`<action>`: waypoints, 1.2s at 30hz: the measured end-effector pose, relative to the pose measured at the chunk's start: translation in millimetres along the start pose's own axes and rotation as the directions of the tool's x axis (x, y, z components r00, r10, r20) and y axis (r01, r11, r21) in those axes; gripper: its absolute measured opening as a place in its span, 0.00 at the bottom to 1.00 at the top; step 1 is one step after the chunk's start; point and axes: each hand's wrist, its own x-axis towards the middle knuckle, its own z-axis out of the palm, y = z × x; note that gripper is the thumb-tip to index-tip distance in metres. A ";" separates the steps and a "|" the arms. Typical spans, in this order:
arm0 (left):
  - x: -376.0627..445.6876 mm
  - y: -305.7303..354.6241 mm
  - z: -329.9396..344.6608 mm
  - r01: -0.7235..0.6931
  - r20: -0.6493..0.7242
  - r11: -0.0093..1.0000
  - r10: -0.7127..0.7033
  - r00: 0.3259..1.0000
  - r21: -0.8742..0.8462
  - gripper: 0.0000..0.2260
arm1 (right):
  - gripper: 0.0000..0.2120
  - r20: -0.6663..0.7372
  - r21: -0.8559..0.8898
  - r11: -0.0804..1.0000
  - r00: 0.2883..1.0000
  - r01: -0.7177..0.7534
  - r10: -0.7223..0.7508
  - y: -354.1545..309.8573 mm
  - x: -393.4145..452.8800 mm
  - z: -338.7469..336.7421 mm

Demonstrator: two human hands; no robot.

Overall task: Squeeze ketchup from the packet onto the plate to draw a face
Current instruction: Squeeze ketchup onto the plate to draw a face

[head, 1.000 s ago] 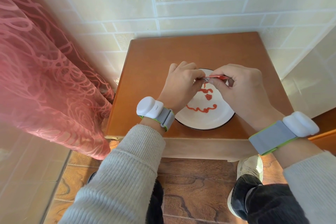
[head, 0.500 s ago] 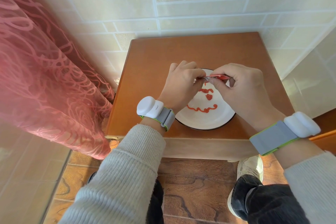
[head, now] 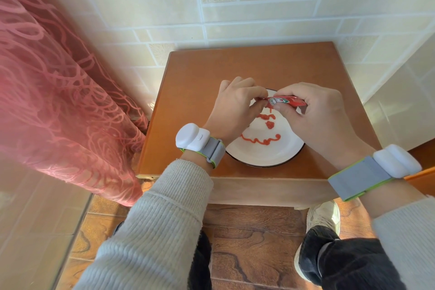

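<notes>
A white plate [head: 266,155] with a dark rim sits on a small wooden table [head: 197,82]. Red ketchup lines on it form a wavy mouth [head: 261,140], a nose blob [head: 270,124] and a stroke above [head: 266,116]. A red ketchup packet [head: 286,100] is held level over the plate's far part. My left hand [head: 235,110] pinches its left end, and my right hand [head: 313,115] grips its right part. A thin thread of ketchup hangs from the packet's left part. The hands hide the plate's far rim.
A pink patterned curtain [head: 58,92] hangs at the left beside the table. Tiled walls [head: 235,7] close the back and right. My legs and a white shoe [head: 322,216] are below the table's front edge, on a wood-grain floor.
The packet now shows its printed face, turned a little toward me. Both hands stay over the plate with hardly any shift.
</notes>
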 end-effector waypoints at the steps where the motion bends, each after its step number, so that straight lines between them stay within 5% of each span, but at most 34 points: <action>1: 0.0 0.1 0.4 -0.006 0.001 1.000 0.006 1.000 -0.002 0.02 | 0.05 0.006 0.000 1.000 1.000 -0.003 0.003 -0.8 -0.2 -0.7; 36: -2.2 -1.5 6.8 0.027 0.078 0.999 -0.025 0.997 -0.023 0.04 | 0.02 0.101 -0.052 0.997 0.993 -0.062 0.067 5.5 -0.1 2.9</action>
